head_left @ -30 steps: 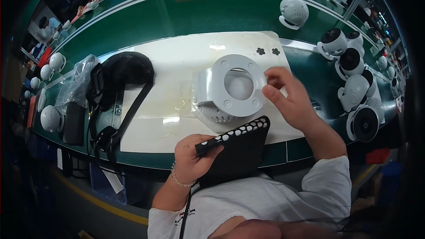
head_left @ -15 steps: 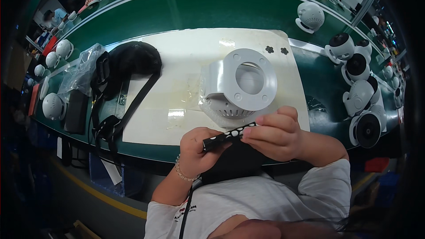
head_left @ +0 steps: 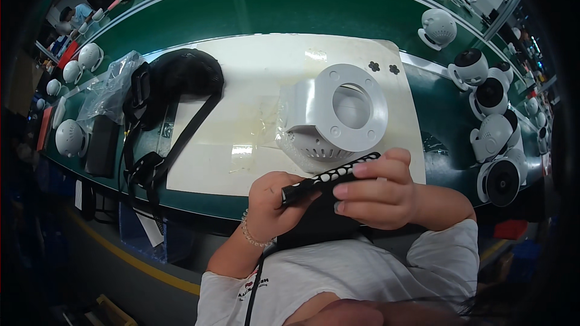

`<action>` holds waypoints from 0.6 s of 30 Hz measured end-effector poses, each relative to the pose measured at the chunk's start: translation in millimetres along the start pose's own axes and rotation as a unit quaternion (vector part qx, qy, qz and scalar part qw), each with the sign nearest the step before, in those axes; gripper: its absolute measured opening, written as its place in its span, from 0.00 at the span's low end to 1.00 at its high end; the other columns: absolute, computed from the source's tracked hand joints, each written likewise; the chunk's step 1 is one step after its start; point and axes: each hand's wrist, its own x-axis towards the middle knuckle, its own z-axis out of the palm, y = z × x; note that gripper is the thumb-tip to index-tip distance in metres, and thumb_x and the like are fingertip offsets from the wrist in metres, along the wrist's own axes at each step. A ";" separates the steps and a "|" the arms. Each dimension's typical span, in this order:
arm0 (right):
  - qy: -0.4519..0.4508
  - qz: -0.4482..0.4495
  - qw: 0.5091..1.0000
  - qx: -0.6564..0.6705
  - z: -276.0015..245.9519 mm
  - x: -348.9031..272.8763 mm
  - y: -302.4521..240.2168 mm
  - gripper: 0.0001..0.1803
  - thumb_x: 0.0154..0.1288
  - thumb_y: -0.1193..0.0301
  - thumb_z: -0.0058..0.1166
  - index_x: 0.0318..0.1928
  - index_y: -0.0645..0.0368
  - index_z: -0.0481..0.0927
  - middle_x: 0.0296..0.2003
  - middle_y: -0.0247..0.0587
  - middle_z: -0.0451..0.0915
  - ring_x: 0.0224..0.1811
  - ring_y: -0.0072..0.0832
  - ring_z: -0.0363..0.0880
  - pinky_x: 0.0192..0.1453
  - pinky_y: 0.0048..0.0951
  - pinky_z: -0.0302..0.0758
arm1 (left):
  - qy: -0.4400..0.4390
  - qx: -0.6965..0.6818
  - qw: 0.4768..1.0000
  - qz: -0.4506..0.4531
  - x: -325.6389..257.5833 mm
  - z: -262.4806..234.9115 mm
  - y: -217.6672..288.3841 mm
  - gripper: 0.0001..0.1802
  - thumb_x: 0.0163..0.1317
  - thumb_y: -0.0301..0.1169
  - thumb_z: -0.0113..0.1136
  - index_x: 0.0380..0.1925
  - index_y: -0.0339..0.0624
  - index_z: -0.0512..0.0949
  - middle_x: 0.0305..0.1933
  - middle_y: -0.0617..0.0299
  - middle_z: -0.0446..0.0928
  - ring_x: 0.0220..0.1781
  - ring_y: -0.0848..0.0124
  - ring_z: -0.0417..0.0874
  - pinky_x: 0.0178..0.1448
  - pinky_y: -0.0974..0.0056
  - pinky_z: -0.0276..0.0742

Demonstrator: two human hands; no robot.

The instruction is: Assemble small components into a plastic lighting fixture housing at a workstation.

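My left hand point(head_left: 272, 205) is closed round the near-left end of a flat black strip with white round spots point(head_left: 329, 177), which is seen almost edge-on and tilted up to the right. My right hand point(head_left: 383, 190) has its fingers curled at the strip's right part, with the index fingertip against it. Its thumb is hidden, so a small piece in the pinch cannot be made out. Just beyond the strip, a white camera-like housing point(head_left: 320, 149) with vent slots lies on bubble wrap point(head_left: 285, 130). Its ring-shaped base point(head_left: 377, 105) faces up, with round recesses round the opening.
Under the housing lies a pale board point(head_left: 254, 60) with two black flower-shaped pads point(head_left: 374, 67). A black strapped bag point(head_left: 184, 75), clear plastic point(head_left: 109, 99) and a dark block point(head_left: 103, 148) are at left. Several white camera units point(head_left: 492, 93) crowd the right. People work beyond.
My right hand has slid slightly along the strip, whose far end now shows past my index finger. The view has shifted a little; the housing has stayed on the board.
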 end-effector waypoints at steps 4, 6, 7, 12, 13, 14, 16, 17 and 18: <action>-0.026 0.058 0.998 0.026 9.5 11.3 -4.6 0.10 0.46 0.70 0.53 0.33 0.49 0.77 0.37 0.26 0.77 0.41 0.23 0.72 0.42 0.23 0.57 | -0.001 0.010 0.999 0.031 1.1 -0.6 0.9 0.11 0.38 0.22 0.66 0.24 0.40 0.76 0.24 0.59 0.76 0.23 0.65 0.76 0.27 0.66 0.68; -0.052 0.060 0.996 0.030 10.7 8.8 -6.1 0.10 0.46 0.70 0.53 0.34 0.50 0.77 0.35 0.26 0.76 0.40 0.22 0.72 0.42 0.23 0.57 | -0.004 0.010 0.999 0.030 1.3 -0.2 -0.5 0.11 0.38 0.22 0.66 0.24 0.40 0.76 0.24 0.59 0.76 0.23 0.64 0.75 0.27 0.66 0.68; -0.044 0.035 0.997 0.047 9.3 6.2 -5.7 0.12 0.47 0.71 0.54 0.36 0.50 0.76 0.33 0.26 0.76 0.40 0.23 0.72 0.41 0.24 0.58 | -0.005 0.012 0.999 0.030 0.9 -0.3 -0.8 0.11 0.37 0.22 0.65 0.24 0.39 0.76 0.24 0.59 0.76 0.23 0.64 0.75 0.27 0.66 0.69; 0.040 0.031 0.986 0.160 17.7 2.9 -3.2 0.16 0.46 0.73 0.57 0.39 0.52 0.74 0.35 0.30 0.75 0.38 0.26 0.72 0.39 0.26 0.63 | -0.003 0.040 0.998 0.048 0.5 0.7 2.2 0.10 0.37 0.21 0.63 0.24 0.39 0.75 0.23 0.60 0.76 0.23 0.64 0.75 0.27 0.65 0.68; 0.076 0.065 0.971 0.216 25.1 6.3 -6.3 0.16 0.46 0.74 0.57 0.40 0.53 0.73 0.37 0.32 0.74 0.38 0.27 0.73 0.38 0.27 0.65 | 0.000 0.062 0.996 0.071 1.2 1.0 2.3 0.10 0.36 0.21 0.62 0.24 0.39 0.75 0.23 0.60 0.75 0.23 0.64 0.75 0.27 0.65 0.68; 0.111 0.098 0.951 0.271 29.0 8.5 -8.1 0.17 0.46 0.75 0.58 0.40 0.54 0.73 0.38 0.34 0.73 0.37 0.28 0.73 0.37 0.28 0.67 | -0.003 0.060 0.996 0.072 1.3 1.7 1.8 0.10 0.36 0.21 0.62 0.24 0.39 0.75 0.23 0.60 0.75 0.23 0.64 0.75 0.27 0.65 0.68; 0.055 0.101 0.960 0.254 21.2 16.9 -5.9 0.18 0.47 0.81 0.57 0.39 0.54 0.69 0.40 0.42 0.70 0.31 0.30 0.74 0.30 0.29 0.69 | 0.017 0.065 0.992 0.107 -0.2 3.4 -1.3 0.12 0.34 0.21 0.62 0.24 0.40 0.74 0.24 0.61 0.75 0.23 0.64 0.75 0.26 0.64 0.68; 0.027 0.081 0.959 0.270 20.3 18.2 -5.7 0.18 0.47 0.81 0.58 0.39 0.54 0.70 0.41 0.42 0.69 0.30 0.30 0.74 0.30 0.29 0.69 | 0.001 0.083 0.991 0.104 -2.1 2.5 -3.8 0.13 0.32 0.22 0.62 0.24 0.41 0.73 0.27 0.61 0.76 0.23 0.65 0.75 0.27 0.65 0.68; -0.001 0.061 0.956 0.286 19.7 18.6 -5.3 0.17 0.47 0.81 0.58 0.39 0.55 0.71 0.41 0.42 0.69 0.29 0.30 0.73 0.29 0.29 0.69 | -0.001 0.082 0.991 0.106 -1.1 1.0 -3.8 0.13 0.32 0.22 0.62 0.24 0.41 0.73 0.27 0.61 0.76 0.23 0.65 0.75 0.27 0.65 0.68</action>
